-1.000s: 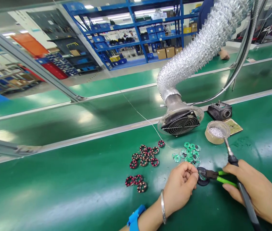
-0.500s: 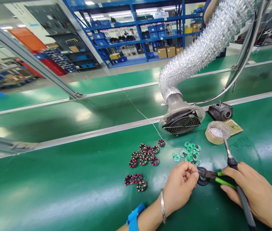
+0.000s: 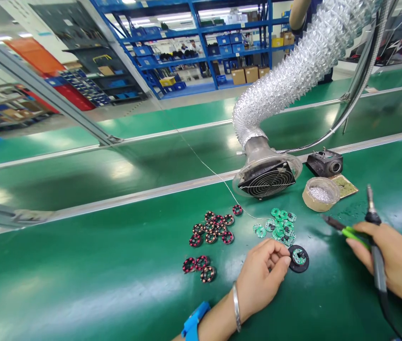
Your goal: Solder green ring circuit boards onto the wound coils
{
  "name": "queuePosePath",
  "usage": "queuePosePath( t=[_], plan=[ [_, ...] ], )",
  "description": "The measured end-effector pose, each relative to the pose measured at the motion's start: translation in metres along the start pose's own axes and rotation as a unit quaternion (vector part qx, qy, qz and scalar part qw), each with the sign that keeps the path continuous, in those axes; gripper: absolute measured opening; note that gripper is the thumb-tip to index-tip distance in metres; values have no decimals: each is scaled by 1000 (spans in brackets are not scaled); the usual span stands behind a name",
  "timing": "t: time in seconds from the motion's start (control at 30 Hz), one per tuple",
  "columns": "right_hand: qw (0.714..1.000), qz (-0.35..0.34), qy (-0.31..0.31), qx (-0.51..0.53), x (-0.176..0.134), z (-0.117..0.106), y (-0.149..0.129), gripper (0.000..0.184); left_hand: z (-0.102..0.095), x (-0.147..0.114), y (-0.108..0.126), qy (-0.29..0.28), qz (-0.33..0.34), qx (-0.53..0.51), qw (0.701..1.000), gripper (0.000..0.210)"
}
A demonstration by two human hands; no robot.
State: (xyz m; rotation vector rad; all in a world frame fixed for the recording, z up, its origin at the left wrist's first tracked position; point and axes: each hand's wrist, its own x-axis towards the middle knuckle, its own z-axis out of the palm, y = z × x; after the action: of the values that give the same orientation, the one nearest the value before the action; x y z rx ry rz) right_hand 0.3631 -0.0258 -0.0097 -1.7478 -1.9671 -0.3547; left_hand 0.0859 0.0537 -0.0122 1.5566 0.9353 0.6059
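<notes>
My left hand (image 3: 263, 271) is closed in a pinch at the left edge of a black disc (image 3: 295, 269) on the bench; what sits between the fingertips is too small to make out. A green ring-shaped circuit board (image 3: 299, 256) with a dark component lies on the disc. In my right hand (image 3: 396, 251) are green-handled cutters (image 3: 339, 225), pointing left, and a soldering iron (image 3: 378, 265), its tip upward. Both are raised to the right of the disc. More green circuit boards (image 3: 283, 227) are heaped just beyond my left fingers.
Several copper-wound rings (image 3: 209, 227) lie in two groups on the left. A round tub of metal shavings (image 3: 319, 194), a black iron stand (image 3: 325, 163) and a fume extractor (image 3: 270, 180) stand behind. A thin wire (image 3: 227, 184) crosses the bench. Beyond are shelves and a person's arm (image 3: 298, 14).
My right hand has drawn the cutters and soldering iron away from the disc to the right, uncovering the circuit board on it. My left hand stays at the disc's edge.
</notes>
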Motion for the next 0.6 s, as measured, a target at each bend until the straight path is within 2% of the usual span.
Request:
queuePosePath(
  t=[0.03, 0.07, 0.17, 0.27, 0.33, 0.4, 0.47, 0.6],
  plan=[
    [999, 0, 27, -48, 1, 1, 12, 33, 0, 0, -1, -1, 9, 10, 1000, 6],
    [997, -2, 21, -75, 2, 3, 22, 35, 0, -1, -2, 0, 16, 18, 1000, 8],
    [997, -9, 38, -71, 3, 4, 31, 33, 1, 0, 0, 6, 37, 42, 998, 10],
    [994, 6, 111, 21, 3, 0, 9, 27, 2, 1, 5, 10, 72, 84, 994, 11],
    [989, -5, 114, 94, 5, -6, -15, 31, 3, 1, 8, 13, 96, 115, 989, 11],
    [979, 26, 130, 158, 10, -12, -38, 38, 2, 1, 9, 10, 116, 141, 983, 12],
    [967, 15, 133, 218, 17, -19, -55, 46, 1, 0, 8, -1, 130, 159, 979, 12],
    [961, -33, 64, 268, 28, -31, -73, 37, -3, -1, 5, -15, 153, 181, 971, 11]
  ],
)
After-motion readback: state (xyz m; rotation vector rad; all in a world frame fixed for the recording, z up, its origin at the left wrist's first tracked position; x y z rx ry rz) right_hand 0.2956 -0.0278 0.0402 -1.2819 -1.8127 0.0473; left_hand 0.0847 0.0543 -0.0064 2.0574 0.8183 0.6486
